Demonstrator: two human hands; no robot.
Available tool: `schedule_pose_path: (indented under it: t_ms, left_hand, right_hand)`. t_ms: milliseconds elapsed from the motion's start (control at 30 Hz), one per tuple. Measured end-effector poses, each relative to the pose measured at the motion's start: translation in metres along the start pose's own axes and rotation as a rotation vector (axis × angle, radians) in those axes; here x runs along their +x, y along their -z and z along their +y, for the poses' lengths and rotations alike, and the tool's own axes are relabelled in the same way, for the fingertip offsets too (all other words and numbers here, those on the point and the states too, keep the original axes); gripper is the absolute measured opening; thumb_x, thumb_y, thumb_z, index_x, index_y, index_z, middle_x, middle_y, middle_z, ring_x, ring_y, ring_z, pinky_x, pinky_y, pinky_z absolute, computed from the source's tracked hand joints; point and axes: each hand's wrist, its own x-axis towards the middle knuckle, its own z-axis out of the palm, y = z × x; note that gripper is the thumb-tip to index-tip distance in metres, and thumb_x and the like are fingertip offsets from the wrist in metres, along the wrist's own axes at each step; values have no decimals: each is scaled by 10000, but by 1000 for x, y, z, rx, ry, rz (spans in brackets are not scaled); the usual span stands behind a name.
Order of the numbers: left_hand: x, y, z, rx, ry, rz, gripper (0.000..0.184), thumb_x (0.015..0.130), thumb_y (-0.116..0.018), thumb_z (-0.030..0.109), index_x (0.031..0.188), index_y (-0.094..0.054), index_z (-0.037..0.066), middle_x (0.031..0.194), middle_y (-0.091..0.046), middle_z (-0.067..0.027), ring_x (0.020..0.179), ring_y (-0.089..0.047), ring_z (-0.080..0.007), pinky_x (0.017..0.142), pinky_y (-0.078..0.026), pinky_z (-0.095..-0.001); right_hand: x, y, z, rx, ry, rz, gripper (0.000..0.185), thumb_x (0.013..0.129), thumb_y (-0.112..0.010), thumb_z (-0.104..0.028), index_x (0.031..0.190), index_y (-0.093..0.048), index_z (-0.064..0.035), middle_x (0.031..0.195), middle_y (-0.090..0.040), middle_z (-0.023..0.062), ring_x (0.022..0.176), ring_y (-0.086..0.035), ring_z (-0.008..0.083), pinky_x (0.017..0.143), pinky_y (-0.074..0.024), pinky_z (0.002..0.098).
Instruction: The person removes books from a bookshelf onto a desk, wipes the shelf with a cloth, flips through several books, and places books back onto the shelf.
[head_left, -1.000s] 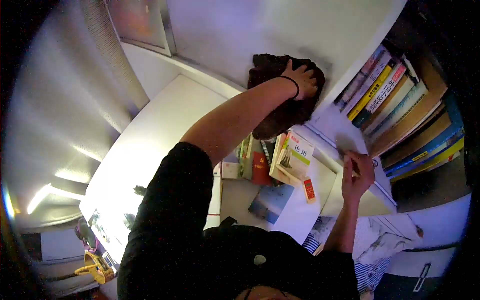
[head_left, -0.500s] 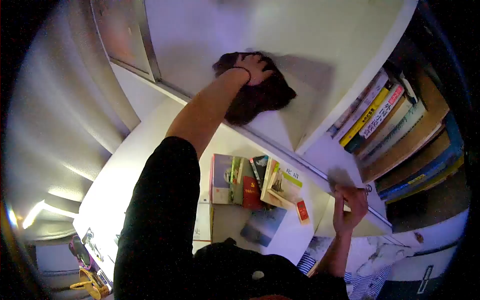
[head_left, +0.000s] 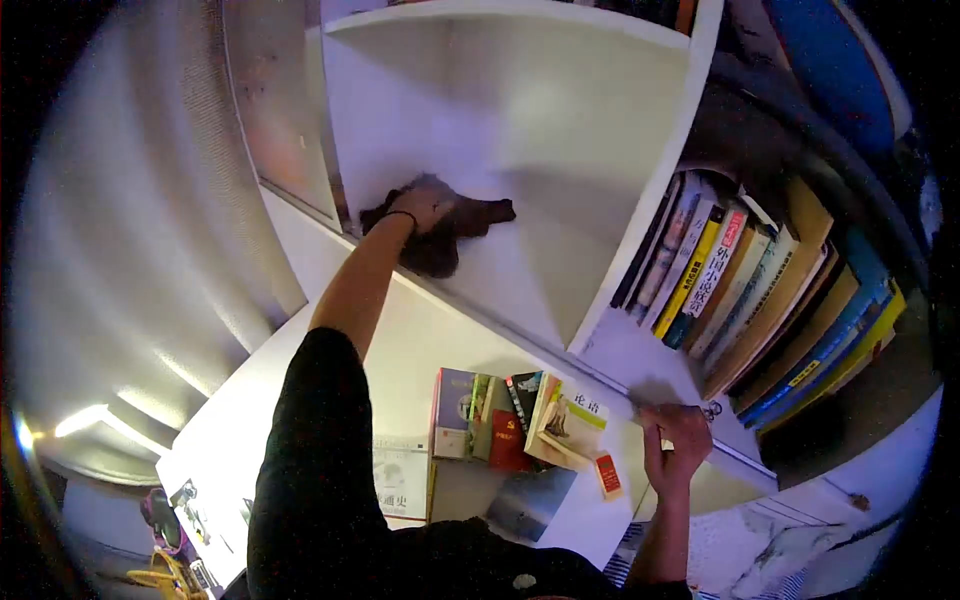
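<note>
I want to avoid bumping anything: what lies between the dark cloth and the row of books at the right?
The head view shows bare shelf beside the dark cloth, then the white upright panel.

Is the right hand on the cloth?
No, the left hand is on the cloth; the right hand is beside the books, well apart from it.

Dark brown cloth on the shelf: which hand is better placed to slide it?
Left hand, probably: it lies on the dark brown cloth, while the right hand is well apart, near the shelf's front edge.
</note>
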Motion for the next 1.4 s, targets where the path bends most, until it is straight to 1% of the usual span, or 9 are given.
schedule_pose_path:
  t_ms: [133, 267, 367, 467, 633, 800, 933, 1200, 1400]
  left_hand:
    - [-7, -85, -88, 593, -382, 406, 393, 867, -424, 333, 1158, -522, 87, 1195, -485, -174, 1140, -419, -331, 956, -359, -407]
    - [-101, -8, -24, 393, -76, -105, 362, 902, -399, 334, 1185, -510, 135, 1196, -496, -115, 1152, -417, -293, 925, -377, -428]
    - [-121, -36, -35, 332, 40, 374, 390, 887, -393, 358, 1125, -541, 87, 1162, -522, -114, 1132, -432, -290, 940, -359, -432]
    - [-144, 10, 38, 132, 403, 54, 403, 887, -372, 363, 1109, -552, 79, 1187, -514, -102, 1145, -418, -299, 982, -306, -450]
    - [-155, -49, 117, 390, 124, 526, 293, 849, -406, 243, 1045, -612, 170, 1137, -546, -77, 1133, -439, -258, 984, -219, -561]
    - [-182, -23, 243, -256, -204, 596, 240, 847, -460, 223, 911, -634, 71, 1022, -598, -123, 1135, -454, -243, 1020, -261, -444]
    - [-175, -19, 198, -130, -475, 509, 214, 818, -488, 220, 893, -622, 71, 1025, -601, -85, 1040, -515, -229, 944, -333, -439]
    - [-139, -39, 12, 411, -31, 492, 241, 862, -435, 190, 988, -599, 67, 941, -614, -127, 904, -583, -275, 791, -465, -403]
    - [-165, -14, 205, -101, -248, 409, 228, 832, -477, 202, 847, -631, 35, 970, -619, -141, 958, -566, -262, 872, -413, -396]
  right_hand:
    - [-6, -1, 5, 10, 14, 11, 107, 699, -628, -30, 791, -644, -81, 749, -620, 78, 685, -573, 245, 644, -427, 329]
    - [0, 8, -8, -18, -20, -22, 73, 716, -627, -22, 774, -637, -65, 732, -620, 81, 684, -579, 246, 645, -428, 323]
    - [-1, 7, -8, 25, -7, 14, 75, 707, -636, -30, 776, -637, -58, 745, -622, 85, 696, -581, 244, 648, -440, 326]
    - [-6, 7, -5, -26, -62, -38, 76, 707, -637, -32, 778, -635, -61, 752, -618, 83, 696, -577, 239, 651, -443, 317]
    - [0, 5, -12, -17, -40, -18, 57, 729, -640, -55, 784, -639, -71, 750, -614, 68, 679, -569, 206, 613, -449, 288]
    - [-3, 1, -10, 12, -72, -22, 79, 755, -632, -111, 829, -658, -113, 799, -629, 81, 728, -589, 245, 644, -463, 333]
    - [-8, 0, 3, -83, -5, -6, 76, 777, -620, -127, 835, -660, -98, 801, -630, 87, 723, -593, 249, 648, -463, 328]
    - [-8, 3, 4, 8, -76, -54, 84, 767, -619, -50, 841, -650, -72, 784, -611, 68, 720, -584, 193, 633, -470, 271]
    - [-4, -3, -3, -23, -105, -78, 105, 759, -630, -147, 853, -674, -131, 825, -635, 74, 773, -580, 242, 683, -458, 339]
